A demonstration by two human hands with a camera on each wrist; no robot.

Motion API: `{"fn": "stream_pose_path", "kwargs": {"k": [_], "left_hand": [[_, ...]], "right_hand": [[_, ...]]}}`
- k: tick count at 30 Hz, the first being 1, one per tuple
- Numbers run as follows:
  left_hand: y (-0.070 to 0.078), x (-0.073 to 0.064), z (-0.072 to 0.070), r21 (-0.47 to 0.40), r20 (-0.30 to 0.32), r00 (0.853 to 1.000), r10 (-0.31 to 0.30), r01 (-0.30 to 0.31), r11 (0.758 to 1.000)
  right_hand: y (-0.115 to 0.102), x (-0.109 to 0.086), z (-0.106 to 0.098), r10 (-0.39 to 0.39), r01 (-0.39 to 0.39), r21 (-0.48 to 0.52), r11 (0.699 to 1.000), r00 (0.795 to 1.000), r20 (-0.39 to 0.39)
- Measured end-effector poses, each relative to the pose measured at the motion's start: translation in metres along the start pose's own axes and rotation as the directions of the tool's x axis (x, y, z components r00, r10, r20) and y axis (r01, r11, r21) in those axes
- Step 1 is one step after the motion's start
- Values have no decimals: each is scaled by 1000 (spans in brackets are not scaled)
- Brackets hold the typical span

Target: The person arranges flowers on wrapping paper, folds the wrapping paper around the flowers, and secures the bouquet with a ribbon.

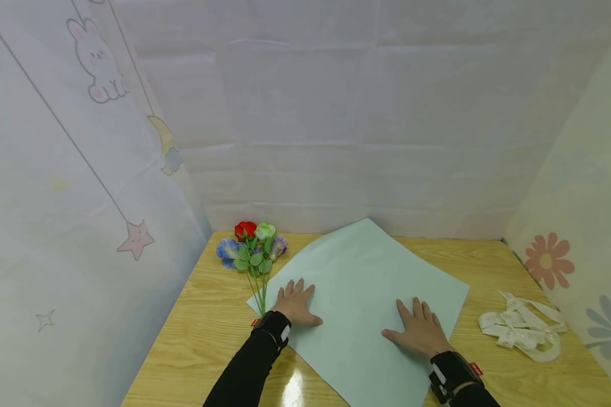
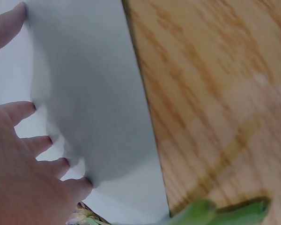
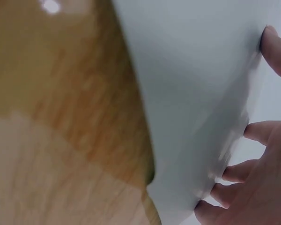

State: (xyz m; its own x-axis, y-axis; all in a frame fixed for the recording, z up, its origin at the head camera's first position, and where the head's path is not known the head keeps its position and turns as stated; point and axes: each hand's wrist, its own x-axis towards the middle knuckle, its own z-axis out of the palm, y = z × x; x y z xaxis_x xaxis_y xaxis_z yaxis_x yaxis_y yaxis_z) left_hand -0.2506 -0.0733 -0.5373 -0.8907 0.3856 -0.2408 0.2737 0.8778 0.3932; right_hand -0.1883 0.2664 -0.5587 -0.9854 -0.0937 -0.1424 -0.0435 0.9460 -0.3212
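A large pale blue-green sheet of paper [image 1: 356,282] lies turned cornerwise on the wooden table, its far corner against the back wall. My left hand [image 1: 296,305] rests on the sheet's left part with fingers spread. On its right part my right hand [image 1: 420,329] lies in the same way, thumb pointing inward. Both wrist views show the fingertips touching the paper, the left fingers [image 2: 51,143] and the right fingers [image 3: 243,171] apart. Beside the left hand lies a bunch of artificial flowers [image 1: 254,249], red, green, blue and purple, its stems [image 2: 225,213] overlapping the sheet's left corner.
A loose heap of white ribbon [image 1: 524,328] lies on the table to the right. The wooden table [image 1: 203,333] ends at a pale cloth wall [image 1: 305,113] behind. Printed cloth also hangs at the left [image 1: 56,226] and right.
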Motion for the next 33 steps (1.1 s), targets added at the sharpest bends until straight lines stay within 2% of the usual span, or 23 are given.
{"fn": "stream_pose_path", "kwargs": {"k": [4, 10, 13, 16, 19, 22, 25, 29, 33], "left_hand": [[-3, 0, 1, -8, -22, 1000, 10, -10, 1000], [2, -4, -1, 36, -54, 998, 19, -17, 999], [0, -2, -1, 53, -77, 997, 16, -12, 999], [-6, 1, -3, 64, -130, 991, -3, 11, 998], [-13, 3, -9, 118, -221, 975, -29, 57, 991], [-18, 2, -22, 115, -321, 945, -70, 112, 987], [-24, -2, -33, 78, -385, 912, -143, 187, 979], [-37, -8, -41, 33, -399, 880, -257, 293, 955], [-51, -13, -40, -11, -377, 864, -333, 355, 935]], "right_hand": [[-6, 0, -3, 0, 0, -2, 1000, 1000, -2], [-10, -1, -2, 2, -2, -11, 1000, 1000, -13], [-13, -1, -2, 2, -2, -12, 1000, 1000, -16], [-12, 0, -1, 1, -1, -12, 1000, 1000, -18], [-10, 0, 2, 2, -2, -10, 1000, 1000, -19], [-7, 1, 5, 1, -2, -16, 1000, 1000, -24], [-4, 2, 7, -1, 1, -22, 1000, 1000, -29], [-3, 3, 7, -2, 1, -20, 1000, 1000, -22], [-2, 4, 8, 4, -4, -13, 1000, 1000, -12]]}}
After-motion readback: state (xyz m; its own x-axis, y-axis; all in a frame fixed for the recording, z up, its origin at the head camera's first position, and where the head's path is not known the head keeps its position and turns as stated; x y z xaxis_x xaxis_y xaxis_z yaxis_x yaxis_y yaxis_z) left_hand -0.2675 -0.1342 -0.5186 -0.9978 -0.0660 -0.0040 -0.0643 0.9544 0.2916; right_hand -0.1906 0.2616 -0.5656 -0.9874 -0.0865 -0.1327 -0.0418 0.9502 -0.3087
